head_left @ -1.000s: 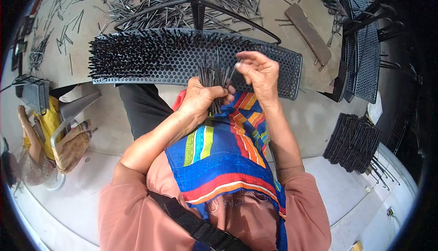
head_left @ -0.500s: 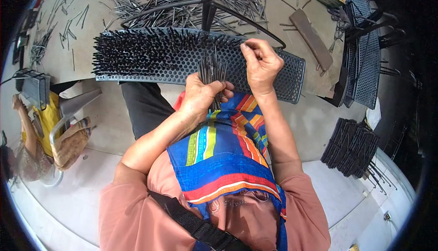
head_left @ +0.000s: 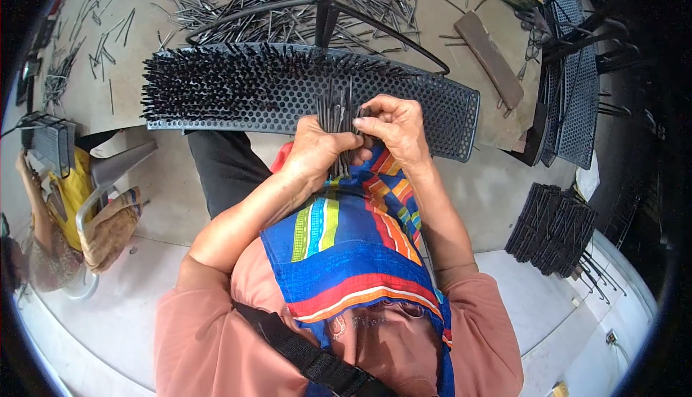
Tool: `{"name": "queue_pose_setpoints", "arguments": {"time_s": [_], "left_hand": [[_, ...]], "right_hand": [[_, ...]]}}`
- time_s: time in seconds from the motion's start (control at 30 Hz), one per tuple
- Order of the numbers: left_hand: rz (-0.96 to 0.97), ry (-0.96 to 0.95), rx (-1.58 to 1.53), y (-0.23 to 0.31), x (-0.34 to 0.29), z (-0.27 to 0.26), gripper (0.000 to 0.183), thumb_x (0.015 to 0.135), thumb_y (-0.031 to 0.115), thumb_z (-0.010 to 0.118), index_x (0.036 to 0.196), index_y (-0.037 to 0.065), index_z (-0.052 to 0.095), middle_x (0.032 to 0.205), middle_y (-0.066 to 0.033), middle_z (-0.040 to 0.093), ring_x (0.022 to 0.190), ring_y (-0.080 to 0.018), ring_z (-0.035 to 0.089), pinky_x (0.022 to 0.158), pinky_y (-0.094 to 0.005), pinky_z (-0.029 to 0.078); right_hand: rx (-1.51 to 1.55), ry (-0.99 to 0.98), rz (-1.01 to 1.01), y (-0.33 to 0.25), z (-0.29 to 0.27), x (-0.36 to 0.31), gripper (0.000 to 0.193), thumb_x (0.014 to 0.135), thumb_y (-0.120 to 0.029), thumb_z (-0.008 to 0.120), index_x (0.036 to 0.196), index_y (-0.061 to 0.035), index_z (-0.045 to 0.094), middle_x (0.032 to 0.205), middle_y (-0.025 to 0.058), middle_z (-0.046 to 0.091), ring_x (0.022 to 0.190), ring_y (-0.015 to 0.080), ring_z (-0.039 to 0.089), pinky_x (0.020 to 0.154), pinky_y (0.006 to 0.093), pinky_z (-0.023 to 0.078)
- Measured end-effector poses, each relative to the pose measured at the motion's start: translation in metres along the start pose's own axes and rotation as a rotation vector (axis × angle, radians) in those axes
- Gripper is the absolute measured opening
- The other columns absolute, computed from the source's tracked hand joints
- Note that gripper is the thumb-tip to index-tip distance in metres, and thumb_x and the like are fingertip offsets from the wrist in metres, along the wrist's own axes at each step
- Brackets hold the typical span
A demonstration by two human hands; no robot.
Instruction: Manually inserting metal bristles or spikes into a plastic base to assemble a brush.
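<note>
A bundle of thin dark metal rods point(head_left: 334, 114) is gripped upright in my left hand point(head_left: 316, 150), thumb across its front. My right hand point(head_left: 395, 130) is at the bundle's right side, thumb and forefinger pinched together by the rods; whether a single rod is between them I cannot make out. Just beyond both hands lies a long perforated dark metal plate point(head_left: 455, 119) with a bar handle point(head_left: 393, 35). Short black rods point(head_left: 202, 83) stand densely in the holes of its left part, and a thinner row follows its far edge toward the right.
Loose rods point(head_left: 288, 7) are heaped on the table point(head_left: 432, 22) behind the plate. A brown flat bar point(head_left: 490, 62) lies to the right, near more perforated plates point(head_left: 577, 80). Stacked black racks point(head_left: 551, 230) are at lower right. Another person's arm point(head_left: 37, 202) shows at far left.
My right hand has come down and left from the plate's far edge to the bundle in my left hand. The left hand stays nearly where it was.
</note>
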State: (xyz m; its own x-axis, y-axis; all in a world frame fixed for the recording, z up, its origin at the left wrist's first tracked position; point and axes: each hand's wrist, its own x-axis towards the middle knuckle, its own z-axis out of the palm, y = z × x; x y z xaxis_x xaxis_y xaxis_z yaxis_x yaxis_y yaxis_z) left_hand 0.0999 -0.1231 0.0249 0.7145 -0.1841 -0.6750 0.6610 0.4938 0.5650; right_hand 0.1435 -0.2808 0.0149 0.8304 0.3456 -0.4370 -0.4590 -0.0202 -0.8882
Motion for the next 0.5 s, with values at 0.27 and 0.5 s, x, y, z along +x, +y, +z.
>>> {"name": "queue_pose_setpoints", "arguments": {"time_s": [0.27,0.5], "left_hand": [[0.037,0.142,-0.036,0.002,-0.003,-0.001,0.009,0.084,-0.004,0.061,0.092,-0.002,0.066,0.080,-0.0118,0.070,0.065,-0.0192,0.068,0.053,-0.0285,0.055],[0.044,0.136,-0.004,-0.001,-0.003,0.000,0.013,0.084,-0.005,0.057,0.097,-0.003,0.060,0.081,-0.0154,0.070,0.062,-0.0192,0.067,0.053,-0.0295,0.054]], "right_hand": [[0.147,0.369,-0.301,-0.004,-0.013,0.007,0.009,0.080,0.000,0.071,0.089,0.0010,0.070,0.068,0.0008,0.063,0.049,0.0024,0.045,0.044,0.0173,0.030],[-0.282,0.544,-0.749,-0.006,-0.015,0.030,0.012,0.078,0.006,0.075,0.088,0.0007,0.069,0.076,-0.0013,0.062,0.058,0.0028,0.045,0.052,0.0184,0.034]]}}
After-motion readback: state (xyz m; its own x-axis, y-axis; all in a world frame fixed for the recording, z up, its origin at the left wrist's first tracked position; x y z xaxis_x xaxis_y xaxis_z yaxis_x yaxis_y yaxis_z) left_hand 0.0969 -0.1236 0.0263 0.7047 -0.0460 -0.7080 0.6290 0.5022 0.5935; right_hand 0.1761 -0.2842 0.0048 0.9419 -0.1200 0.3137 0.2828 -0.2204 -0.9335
